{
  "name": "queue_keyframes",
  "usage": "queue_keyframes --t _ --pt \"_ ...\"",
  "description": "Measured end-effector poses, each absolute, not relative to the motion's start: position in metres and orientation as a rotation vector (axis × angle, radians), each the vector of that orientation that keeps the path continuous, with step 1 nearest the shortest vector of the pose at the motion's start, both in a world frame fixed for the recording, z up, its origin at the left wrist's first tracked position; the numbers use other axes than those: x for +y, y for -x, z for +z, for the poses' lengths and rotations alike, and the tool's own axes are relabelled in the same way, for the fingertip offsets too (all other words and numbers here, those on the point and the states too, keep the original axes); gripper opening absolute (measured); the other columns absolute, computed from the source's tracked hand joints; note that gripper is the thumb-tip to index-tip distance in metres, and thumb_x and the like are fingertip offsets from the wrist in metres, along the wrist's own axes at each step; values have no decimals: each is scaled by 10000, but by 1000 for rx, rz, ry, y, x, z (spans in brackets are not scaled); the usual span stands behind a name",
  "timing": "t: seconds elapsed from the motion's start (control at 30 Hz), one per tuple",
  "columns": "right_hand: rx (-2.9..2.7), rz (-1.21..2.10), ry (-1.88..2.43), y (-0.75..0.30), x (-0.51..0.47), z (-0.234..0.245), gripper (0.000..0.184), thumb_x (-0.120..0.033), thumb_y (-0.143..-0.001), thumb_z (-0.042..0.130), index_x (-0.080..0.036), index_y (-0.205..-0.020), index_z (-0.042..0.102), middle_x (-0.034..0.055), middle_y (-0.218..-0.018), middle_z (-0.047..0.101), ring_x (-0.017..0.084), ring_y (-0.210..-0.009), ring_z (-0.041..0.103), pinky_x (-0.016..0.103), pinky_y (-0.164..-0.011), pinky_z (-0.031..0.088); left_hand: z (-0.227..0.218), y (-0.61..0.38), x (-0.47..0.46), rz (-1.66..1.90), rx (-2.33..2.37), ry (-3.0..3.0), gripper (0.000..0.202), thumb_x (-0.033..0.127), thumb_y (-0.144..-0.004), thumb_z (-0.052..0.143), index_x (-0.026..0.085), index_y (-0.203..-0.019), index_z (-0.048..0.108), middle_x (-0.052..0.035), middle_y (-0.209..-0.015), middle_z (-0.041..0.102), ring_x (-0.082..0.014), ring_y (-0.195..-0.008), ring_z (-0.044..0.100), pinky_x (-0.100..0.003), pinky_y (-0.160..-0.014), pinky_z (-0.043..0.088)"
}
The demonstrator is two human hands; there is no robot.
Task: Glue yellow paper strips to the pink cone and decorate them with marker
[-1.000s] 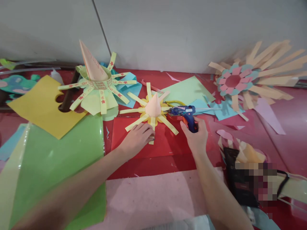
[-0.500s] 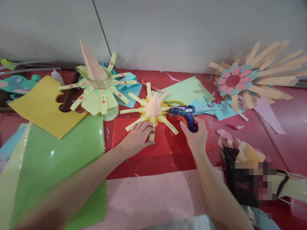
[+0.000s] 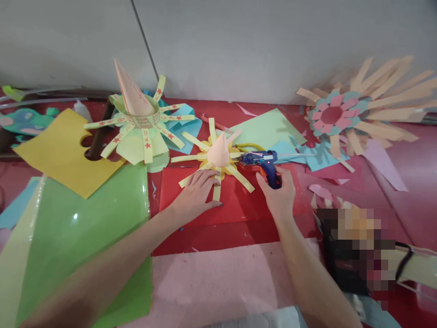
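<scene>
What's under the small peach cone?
A yellow paper flower and pale yellow strips show around the cone. The flower's middle and the strips' inner ends are covered.

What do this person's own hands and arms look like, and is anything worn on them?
The left hand and right hand are ungloved, and no rings can be made out. The left forearm and right forearm are bare: no sleeve, watch or bracelet shows, and no markings stand out. The upper arms are out of view.

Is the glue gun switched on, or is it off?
Apparently on: a small red light glows on the glue gun. Whether it is hot, I cannot tell.
</scene>
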State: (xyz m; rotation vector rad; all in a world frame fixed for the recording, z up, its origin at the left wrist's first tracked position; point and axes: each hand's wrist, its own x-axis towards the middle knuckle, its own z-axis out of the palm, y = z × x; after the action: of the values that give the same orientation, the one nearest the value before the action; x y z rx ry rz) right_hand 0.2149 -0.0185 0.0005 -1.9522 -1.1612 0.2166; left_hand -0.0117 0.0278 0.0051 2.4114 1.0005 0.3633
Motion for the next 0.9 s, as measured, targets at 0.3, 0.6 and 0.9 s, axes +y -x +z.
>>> queue_keyframes --t 0.3,0.6,0.9 --pt "-1179 196 1958 -216 -19 -3 378 -459 -703 650 -188 -955 574 27 -846 572 158 -745 523 310 -706 450 6 11 29 328 1009 -2349 359 354 -768 687 207 -1025 485 -84 -1319 452 -278 -1291 348 -487 -1057 333" --pt "-1172 203 1953 -215 -18 -1 361 -445 -698 657 -187 -937 577 28 -840 569 155 -733 518 307 -698 452 3 12 30 292 979 -2418 367 410 -790 654 195 -1055 518 -78 -1374 458 -256 -1349 302 -462 -1106 280" --pt "-1181 207 1958 -216 -19 -3 375 -456 -701 654 -189 -952 576 24 -841 570 153 -729 520 313 -704 451 6 13 32 260 998 -2443 513 454 -783 651 184 -1186 484 -88 -1359 492 -239 -1335 349 -420 -1112 287"
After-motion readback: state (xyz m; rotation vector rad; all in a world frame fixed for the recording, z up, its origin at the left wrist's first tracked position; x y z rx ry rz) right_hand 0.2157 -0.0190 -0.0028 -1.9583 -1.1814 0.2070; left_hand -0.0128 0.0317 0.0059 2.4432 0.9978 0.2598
